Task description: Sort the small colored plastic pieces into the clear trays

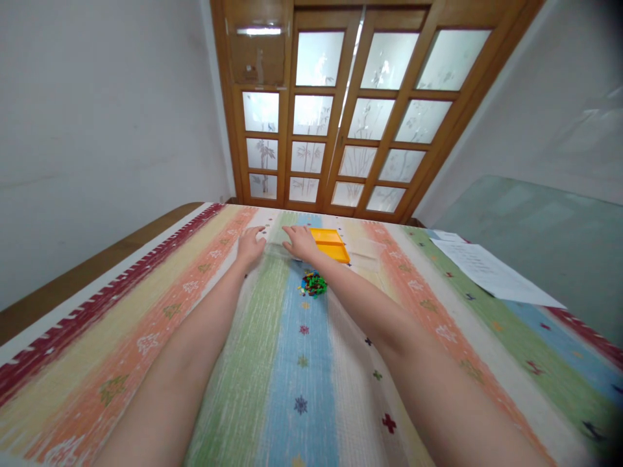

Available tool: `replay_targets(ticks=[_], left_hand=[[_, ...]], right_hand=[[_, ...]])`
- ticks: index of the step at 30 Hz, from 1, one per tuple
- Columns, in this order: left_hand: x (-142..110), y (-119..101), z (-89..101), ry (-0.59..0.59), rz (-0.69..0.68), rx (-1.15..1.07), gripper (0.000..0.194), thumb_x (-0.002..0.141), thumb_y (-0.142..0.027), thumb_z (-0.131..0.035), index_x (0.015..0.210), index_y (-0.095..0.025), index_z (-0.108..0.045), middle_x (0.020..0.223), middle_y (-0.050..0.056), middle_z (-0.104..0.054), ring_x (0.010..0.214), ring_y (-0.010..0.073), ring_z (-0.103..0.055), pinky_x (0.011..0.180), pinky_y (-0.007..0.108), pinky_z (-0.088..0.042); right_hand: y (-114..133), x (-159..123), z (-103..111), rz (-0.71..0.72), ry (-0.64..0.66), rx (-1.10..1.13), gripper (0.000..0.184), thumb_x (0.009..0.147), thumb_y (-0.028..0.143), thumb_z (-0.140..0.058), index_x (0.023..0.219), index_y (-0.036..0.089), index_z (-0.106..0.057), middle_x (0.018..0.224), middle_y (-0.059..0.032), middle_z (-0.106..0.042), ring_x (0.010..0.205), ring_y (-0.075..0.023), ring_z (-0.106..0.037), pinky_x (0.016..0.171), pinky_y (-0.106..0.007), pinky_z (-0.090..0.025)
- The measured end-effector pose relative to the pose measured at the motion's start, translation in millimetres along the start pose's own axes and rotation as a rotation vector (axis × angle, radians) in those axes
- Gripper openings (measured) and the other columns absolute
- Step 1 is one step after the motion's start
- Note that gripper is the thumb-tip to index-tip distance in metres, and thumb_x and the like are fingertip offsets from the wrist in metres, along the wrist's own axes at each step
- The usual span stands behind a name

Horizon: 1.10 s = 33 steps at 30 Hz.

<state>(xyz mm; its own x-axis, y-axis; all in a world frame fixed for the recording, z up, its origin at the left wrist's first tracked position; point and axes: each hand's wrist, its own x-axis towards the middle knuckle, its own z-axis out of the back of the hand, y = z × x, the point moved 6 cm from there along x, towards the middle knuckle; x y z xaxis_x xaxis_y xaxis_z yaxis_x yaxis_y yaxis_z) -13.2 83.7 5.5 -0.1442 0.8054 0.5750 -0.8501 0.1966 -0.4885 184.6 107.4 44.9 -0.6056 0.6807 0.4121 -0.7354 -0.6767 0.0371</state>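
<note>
Both my arms reach forward over a striped tablecloth. My left hand (252, 246) is held with fingers apart and nothing visible in it. To its right, my right hand (300, 242) has its fingers stretched toward the left hand, with a gap between the two. Just beyond and right of my right hand lies an open yellow plastic case (333, 250), its left part hidden by that hand. Nearer to me, beside my right forearm, sits a small heap of tiny plastic pieces (314, 284), mostly green with some red, blue and yellow ones; the forearm covers part of it.
The striped tablecloth (302, 383) spreads over the whole table. Printed paper sheets (491, 269) lie at the right side, beside a pale green panel (545, 233). Wooden doors with frosted panes (335, 117) stand beyond the far edge, and a white wall (107, 117) is on the left.
</note>
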Motion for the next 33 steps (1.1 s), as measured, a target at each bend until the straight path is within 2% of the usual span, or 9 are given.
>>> replay_targets(ticks=[4, 7, 10, 13, 17, 23, 28, 33], left_hand=[[-3, 33, 21.9, 0.025, 0.084, 0.041, 0.057, 0.08, -0.018, -0.054, 0.135, -0.023, -0.063, 0.137, 0.01, -0.064, 0.134, 0.0285, -0.054, 0.119, 0.047, -0.038], [-11, 58, 33.1, 0.133, 0.069, 0.084, 0.065, 0.077, -0.023, -0.06, 0.141, -0.014, -0.058, 0.143, 0.016, -0.059, 0.136, 0.0323, -0.052, 0.12, 0.048, -0.036], [-19, 71, 37.0, 0.244, 0.059, 0.037, 0.067, 0.078, -0.033, -0.063, 0.142, -0.014, -0.055, 0.142, 0.015, -0.061, 0.131, 0.0324, -0.057, 0.115, 0.047, -0.042], [-22, 73, 36.8, 0.278, 0.04, -0.001, 0.066, 0.079, -0.042, -0.066, 0.14, -0.018, -0.055, 0.139, 0.013, -0.064, 0.127, 0.032, -0.06, 0.112, 0.049, -0.045], [-24, 73, 36.3, 0.263, 0.041, -0.049, 0.061, 0.08, -0.043, -0.066, 0.136, -0.02, -0.057, 0.137, 0.012, -0.064, 0.125, 0.0309, -0.061, 0.111, 0.049, -0.046], [-25, 75, 38.5, 0.281, -0.001, -0.176, 0.056, 0.083, -0.041, -0.062, 0.134, -0.018, -0.056, 0.13, 0.011, -0.065, 0.12, 0.0259, -0.062, 0.108, 0.044, -0.048], [-24, 77, 35.5, 0.248, -0.025, -0.097, 0.062, 0.08, -0.039, -0.068, 0.137, -0.018, -0.055, 0.131, 0.012, -0.064, 0.117, 0.0285, -0.062, 0.107, 0.048, -0.048], [-25, 75, 33.0, 0.279, -0.026, -0.123, 0.074, 0.079, -0.037, -0.071, 0.147, -0.019, -0.048, 0.136, 0.013, -0.062, 0.117, 0.0289, -0.063, 0.107, 0.047, -0.049]], right_hand=[[24, -10, 7, 0.146, -0.047, 0.009, 0.052, 0.1, 0.033, -0.057, 0.149, 0.02, -0.048, 0.141, -0.0141, -0.059, 0.133, -0.0285, -0.049, 0.12, -0.048, -0.024], [42, -10, 11, 0.222, -0.098, -0.005, 0.048, 0.1, 0.031, -0.057, 0.146, 0.019, -0.051, 0.146, -0.0141, -0.055, 0.135, -0.0279, -0.047, 0.122, -0.048, -0.023], [63, -4, 6, 0.302, -0.073, -0.022, 0.036, 0.099, 0.029, -0.058, 0.134, 0.02, -0.061, 0.141, -0.0131, -0.059, 0.133, -0.0273, -0.048, 0.123, -0.049, -0.021], [81, 8, -6, 0.313, -0.021, -0.038, 0.029, 0.099, 0.03, -0.058, 0.125, 0.021, -0.066, 0.133, -0.0123, -0.063, 0.131, -0.027, -0.051, 0.124, -0.051, -0.02], [97, 24, -23, 0.256, 0.008, -0.093, 0.028, 0.098, 0.028, -0.059, 0.123, 0.019, -0.066, 0.124, -0.013, -0.068, 0.126, -0.0279, -0.054, 0.124, -0.055, -0.019], [110, 30, -41, 0.322, -0.015, -0.192, 0.029, 0.099, 0.014, -0.045, 0.112, 0.017, -0.07, 0.102, -0.0115, -0.074, 0.112, -0.0277, -0.061, 0.13, -0.054, -0.003], [114, 29, -47, 0.345, -0.016, -0.16, 0.033, 0.1, 0.015, -0.041, 0.113, 0.014, -0.071, 0.1, -0.0129, -0.074, 0.107, -0.0289, -0.063, 0.13, -0.053, 0.003], [114, 43, -39, 0.273, -0.036, -0.15, 0.035, 0.099, 0.013, -0.039, 0.114, 0.013, -0.071, 0.101, -0.0133, -0.075, 0.104, -0.0291, -0.065, 0.13, -0.052, 0.004]])
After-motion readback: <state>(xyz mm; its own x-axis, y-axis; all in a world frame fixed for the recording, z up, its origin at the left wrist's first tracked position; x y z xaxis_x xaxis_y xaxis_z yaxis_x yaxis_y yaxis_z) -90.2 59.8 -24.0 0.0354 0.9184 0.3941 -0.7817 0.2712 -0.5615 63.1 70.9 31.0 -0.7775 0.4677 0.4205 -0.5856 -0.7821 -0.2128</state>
